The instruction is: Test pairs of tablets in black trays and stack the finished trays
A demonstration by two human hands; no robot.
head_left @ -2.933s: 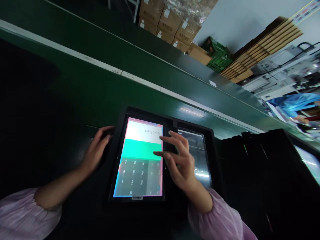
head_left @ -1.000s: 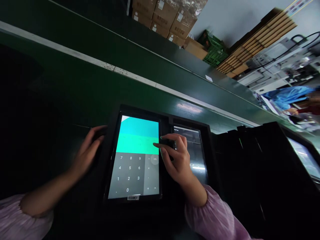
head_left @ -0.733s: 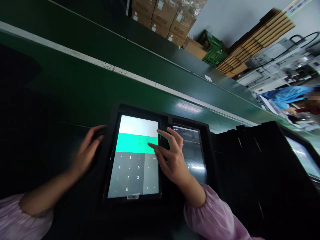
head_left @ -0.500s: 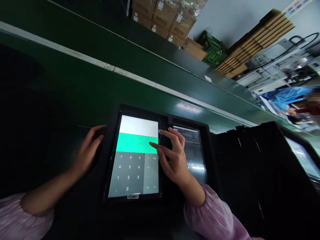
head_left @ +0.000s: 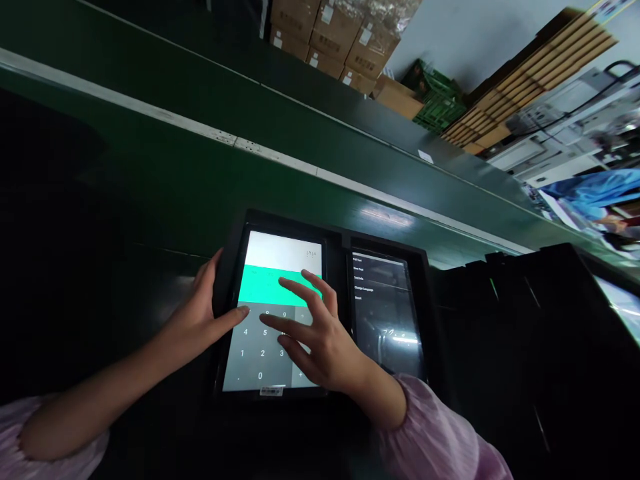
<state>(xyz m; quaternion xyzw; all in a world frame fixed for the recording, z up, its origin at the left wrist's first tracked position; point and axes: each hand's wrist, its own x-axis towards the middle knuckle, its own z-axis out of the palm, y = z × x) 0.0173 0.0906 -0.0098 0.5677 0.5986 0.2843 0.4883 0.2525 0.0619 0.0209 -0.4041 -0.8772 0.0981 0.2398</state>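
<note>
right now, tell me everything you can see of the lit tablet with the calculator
The lit tablet, black-framed, lies flat in a black tray beside a dark tablet. Its screen shows a white strip, green band and grey keypad. The left hand grips its left edge; the right hand spreads over the keys.

You work in dim light: the lit tablet (head_left: 273, 320) is the brightest thing near you and casts a pale glow on your fingers (head_left: 300, 297), while the surface (head_left: 165, 200) around it sinks into near black. Glare streaks the darker tablet (head_left: 387, 310) beside it. The far right edge of the view is bent and smeared.
</note>
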